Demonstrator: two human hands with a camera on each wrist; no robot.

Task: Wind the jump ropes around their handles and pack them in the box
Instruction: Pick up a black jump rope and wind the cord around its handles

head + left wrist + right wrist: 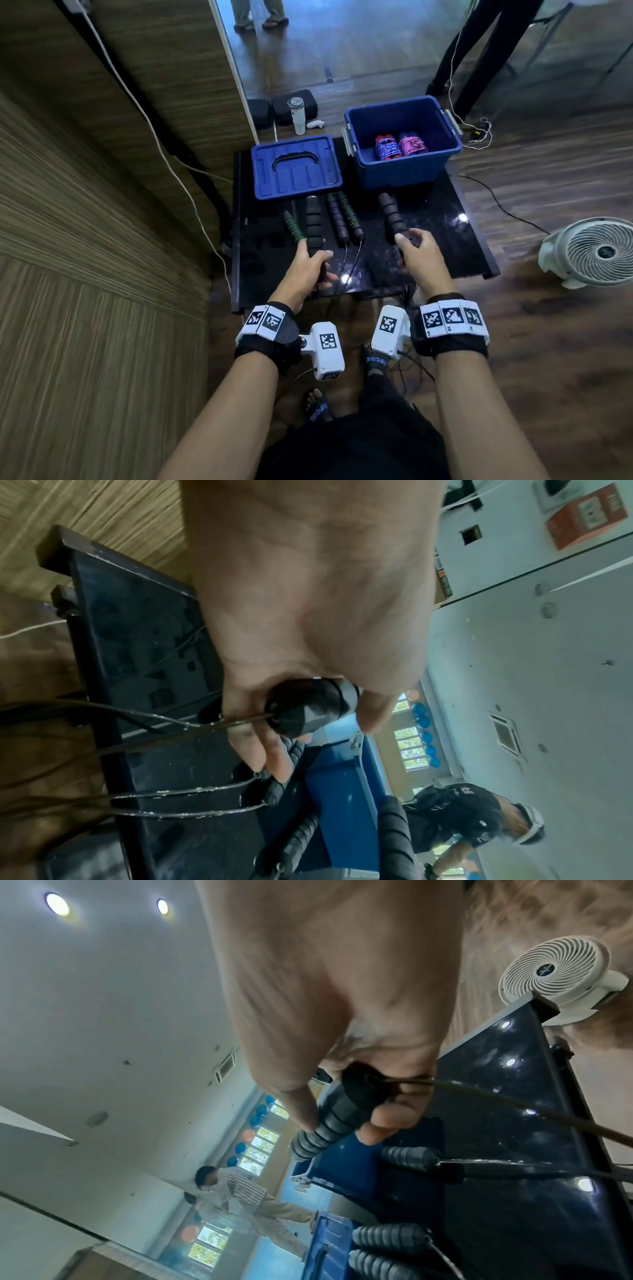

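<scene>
My left hand (310, 265) grips the near end of a thick black ribbed handle (314, 222) at the front of the black table (445, 219); the left wrist view shows the fingers curled round that handle's cap (310, 707), where a thin black rope (143, 712) comes out. My right hand (416, 253) grips the near end of the matching black handle (390, 212), seen close up as the ribbed handle (329, 1129) in the right wrist view. The open blue box (404, 161) at the back right holds two wound rope bundles, one blue (387, 149) and one pink (412, 144).
The blue lid (296, 168) lies left of the box. A green-ringed handle (293, 228) and two more slim handles (344, 216) lie between my hands, ropes trailing off the front edge. A white fan (596, 251) stands on the floor at right. A wooden wall is at left.
</scene>
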